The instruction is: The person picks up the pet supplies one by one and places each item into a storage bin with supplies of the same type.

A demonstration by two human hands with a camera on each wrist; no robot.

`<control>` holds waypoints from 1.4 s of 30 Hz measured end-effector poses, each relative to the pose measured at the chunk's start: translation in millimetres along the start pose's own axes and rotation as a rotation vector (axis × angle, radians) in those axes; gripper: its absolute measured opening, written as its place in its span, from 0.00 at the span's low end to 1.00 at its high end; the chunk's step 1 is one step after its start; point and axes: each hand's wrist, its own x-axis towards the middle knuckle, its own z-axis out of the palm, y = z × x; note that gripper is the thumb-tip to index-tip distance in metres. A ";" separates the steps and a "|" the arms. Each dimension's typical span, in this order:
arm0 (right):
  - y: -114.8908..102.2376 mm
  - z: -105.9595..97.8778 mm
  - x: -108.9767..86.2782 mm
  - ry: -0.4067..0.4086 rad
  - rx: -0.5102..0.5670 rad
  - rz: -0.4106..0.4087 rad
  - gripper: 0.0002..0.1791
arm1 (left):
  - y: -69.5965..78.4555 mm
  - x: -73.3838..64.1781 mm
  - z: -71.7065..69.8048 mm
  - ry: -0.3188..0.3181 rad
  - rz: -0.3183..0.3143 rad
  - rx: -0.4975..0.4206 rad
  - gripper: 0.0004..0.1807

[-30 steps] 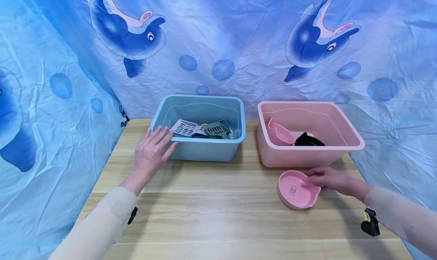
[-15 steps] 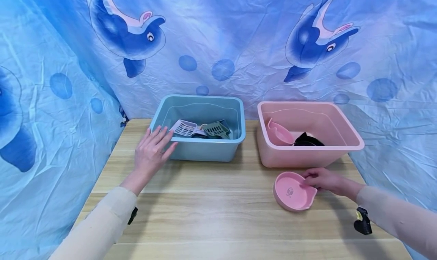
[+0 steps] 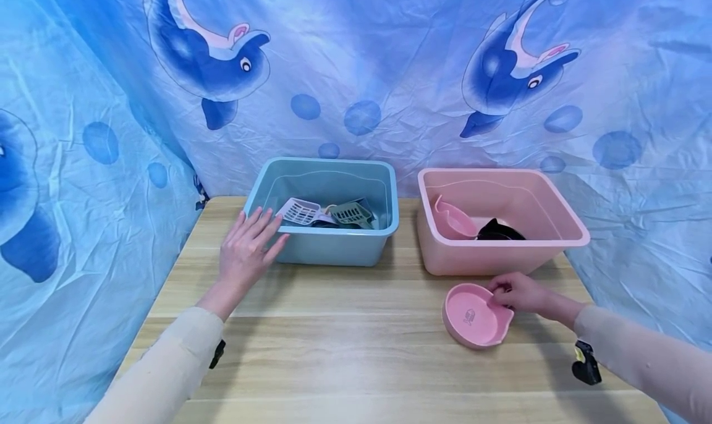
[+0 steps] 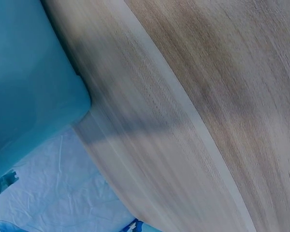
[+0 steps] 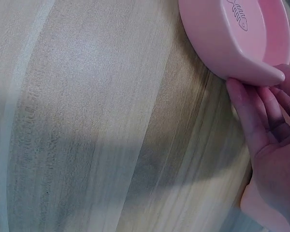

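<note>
In the head view, a pink pet bowl (image 3: 477,318) with pointed ear tips and a fishbone print is tilted over the wooden table, in front of the pink bin. My right hand (image 3: 520,293) pinches its rim on the right side, thumb inside and fingers underneath. The right wrist view shows the same bowl (image 5: 232,43) with fingers (image 5: 251,113) under its ear-shaped edge. At the left, my left hand (image 3: 247,251) rests with spread, straight fingers at the front left corner of the blue bin (image 3: 328,248); only a sliver of it appears in the left wrist view.
Inside the blue bin lie a lilac slotted litter scoop (image 3: 303,211) and a green one (image 3: 351,214). The pink bin (image 3: 484,260) holds another pink bowl (image 3: 457,220) and a black item (image 3: 499,230). A blue dolphin-print curtain (image 3: 361,72) hangs behind the wooden table (image 3: 334,350).
The right hand has shifted slightly left and toward me with the pink pet bowl. The left hand has stayed at the blue bin. The head view has tilted slightly.
</note>
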 end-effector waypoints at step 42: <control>-164.1 -131.6 -63.7 0.407 -0.863 -0.532 0.19 | 0.4 -2.0 1.8 0.065 0.023 -0.003 0.26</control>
